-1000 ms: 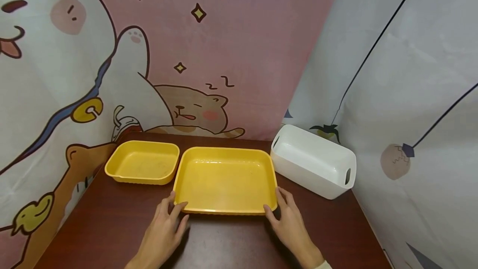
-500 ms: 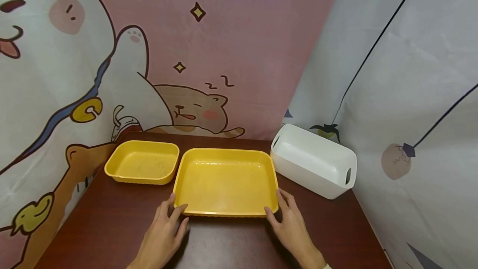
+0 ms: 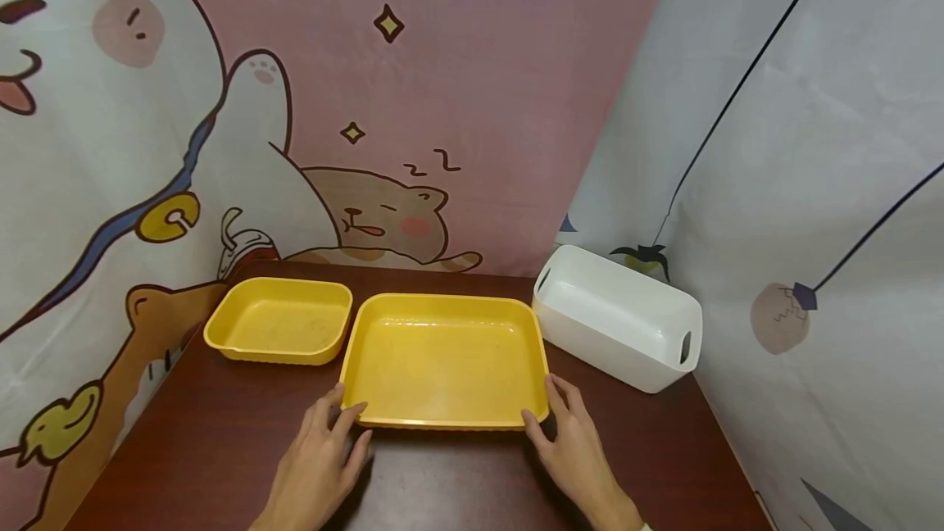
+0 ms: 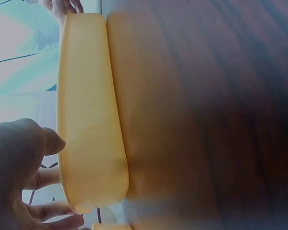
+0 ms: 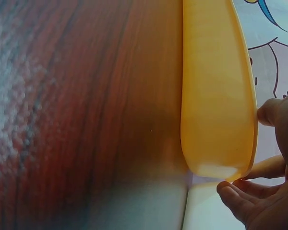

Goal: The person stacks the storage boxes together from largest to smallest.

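Observation:
A large yellow rectangular tray (image 3: 442,359) lies on the brown table in front of me, with nothing in it. My left hand (image 3: 313,457) holds its near left corner, the index finger over the rim and another finger along the side. At the near right corner my right hand (image 3: 575,449) grips the tray, thumb on the front rim and fingers against the right side. In the left wrist view, the tray's front wall (image 4: 89,96) runs upright past the thumb. From the right wrist, the thumb (image 5: 269,112) shows at the rim, with the other fingers around the corner.
A smaller yellow tray (image 3: 280,318) stands close on the left. To the right, a white bin (image 3: 612,342) with handle slots sits at an angle near the large tray's back corner. Printed cartoon cloth (image 3: 472,105) hangs behind the table (image 3: 442,482) and along both sides.
The large yellow tray has shifted very slightly toward me, with both hands staying at its near corners. The smaller tray and the white bin remain in place.

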The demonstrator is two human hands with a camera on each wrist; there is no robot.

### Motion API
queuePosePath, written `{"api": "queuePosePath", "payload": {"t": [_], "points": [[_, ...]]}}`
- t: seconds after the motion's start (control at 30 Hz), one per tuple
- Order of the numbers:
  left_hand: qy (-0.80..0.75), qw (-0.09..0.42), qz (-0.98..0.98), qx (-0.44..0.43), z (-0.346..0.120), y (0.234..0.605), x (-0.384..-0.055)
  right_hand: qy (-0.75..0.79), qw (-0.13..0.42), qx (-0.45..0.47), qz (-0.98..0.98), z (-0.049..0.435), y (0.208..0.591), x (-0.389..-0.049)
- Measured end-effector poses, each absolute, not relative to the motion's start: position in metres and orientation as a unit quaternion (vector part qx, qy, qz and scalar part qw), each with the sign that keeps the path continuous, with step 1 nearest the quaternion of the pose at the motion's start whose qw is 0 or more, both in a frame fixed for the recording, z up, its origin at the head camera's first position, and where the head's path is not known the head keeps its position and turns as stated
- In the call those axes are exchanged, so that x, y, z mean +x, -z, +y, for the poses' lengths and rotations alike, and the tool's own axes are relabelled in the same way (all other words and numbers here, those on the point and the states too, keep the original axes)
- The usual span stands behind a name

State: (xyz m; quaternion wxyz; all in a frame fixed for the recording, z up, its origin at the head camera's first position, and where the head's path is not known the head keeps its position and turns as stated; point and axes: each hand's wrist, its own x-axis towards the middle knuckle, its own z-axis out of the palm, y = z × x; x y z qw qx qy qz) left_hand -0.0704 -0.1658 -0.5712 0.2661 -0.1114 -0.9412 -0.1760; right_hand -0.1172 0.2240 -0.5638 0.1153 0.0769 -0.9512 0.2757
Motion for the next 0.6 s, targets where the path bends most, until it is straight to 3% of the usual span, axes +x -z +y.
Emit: {"api": "queuePosePath", "payload": {"t": [0.17, 0.6], "points": [[0.162, 0.290, -0.936, -0.115, -0.167, 0.568, -0.072, -0.281, 0.118, 0.078, -0.949, 0.225, 0.566, -0.118], [0.154, 0.287, -0.938, -0.119, -0.154, 0.554, -0.088, -0.295, 0.159, 0.088, -0.938, 0.231, 0.570, -0.121]]}}
